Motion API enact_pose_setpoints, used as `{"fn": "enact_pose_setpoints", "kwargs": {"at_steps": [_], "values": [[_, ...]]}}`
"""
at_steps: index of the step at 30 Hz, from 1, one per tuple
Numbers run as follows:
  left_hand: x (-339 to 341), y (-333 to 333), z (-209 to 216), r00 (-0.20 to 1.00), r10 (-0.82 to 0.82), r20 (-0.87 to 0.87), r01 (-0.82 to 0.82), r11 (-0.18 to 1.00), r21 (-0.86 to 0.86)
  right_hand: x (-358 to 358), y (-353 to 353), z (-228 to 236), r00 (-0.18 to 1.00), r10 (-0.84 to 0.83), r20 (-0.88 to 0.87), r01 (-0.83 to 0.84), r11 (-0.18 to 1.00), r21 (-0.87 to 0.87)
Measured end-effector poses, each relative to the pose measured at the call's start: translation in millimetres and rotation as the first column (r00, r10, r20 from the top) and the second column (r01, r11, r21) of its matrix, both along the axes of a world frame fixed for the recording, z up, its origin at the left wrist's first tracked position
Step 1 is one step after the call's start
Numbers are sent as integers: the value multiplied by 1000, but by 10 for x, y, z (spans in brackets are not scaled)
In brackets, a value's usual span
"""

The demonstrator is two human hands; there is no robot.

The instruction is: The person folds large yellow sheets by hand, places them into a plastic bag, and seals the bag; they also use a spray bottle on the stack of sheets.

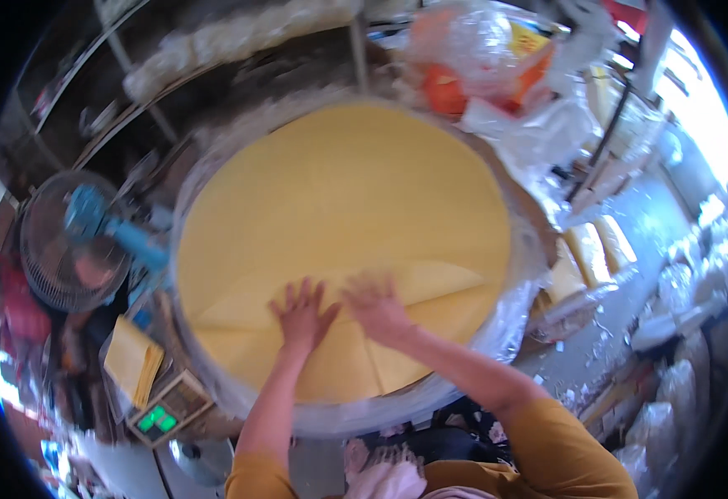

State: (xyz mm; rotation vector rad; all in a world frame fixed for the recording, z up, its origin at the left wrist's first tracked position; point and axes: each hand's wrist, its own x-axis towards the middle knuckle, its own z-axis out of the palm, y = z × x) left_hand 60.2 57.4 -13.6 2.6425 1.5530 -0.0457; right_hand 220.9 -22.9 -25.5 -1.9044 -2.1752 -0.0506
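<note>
A large round yellow sheet (339, 191), which looks like paper or thin film, covers most of a round table. Across its near part run a fold and several creases, and a flap lies turned over there. On the fold my left hand (301, 318) rests palm down with its fingers spread. Close beside it, to the right, my right hand (376, 309) is on the flap, fingers stretched out and smeared by motion. Neither hand holds anything. Clear plastic (355, 418) shows around the sheet's edge. Whether several sheets are stacked cannot be told.
At the left stand a fan (77, 241) with a blue neck and a scale (171, 409) with a green display. Folded yellow sheets (133, 358) lie by the scale. Wrapped yellow packs (587, 254) sit at the right. Plastic bags (480, 66) crowd the far right, and shelves (148, 104) the far left.
</note>
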Motion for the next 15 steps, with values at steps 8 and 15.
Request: {"fn": "enact_pose_setpoints", "kwargs": {"at_steps": [8, 15], "values": [[-1031, 366, -100, 992, 124, -8, -121, 979, 163, 1084, -394, -34, 967, -230, 106, 234, 972, -22], [-1548, 546, 39, 913, 405, -44, -404, 914, 26, 1507, -583, -98, 954, -300, -25, 301, 949, 89]]}}
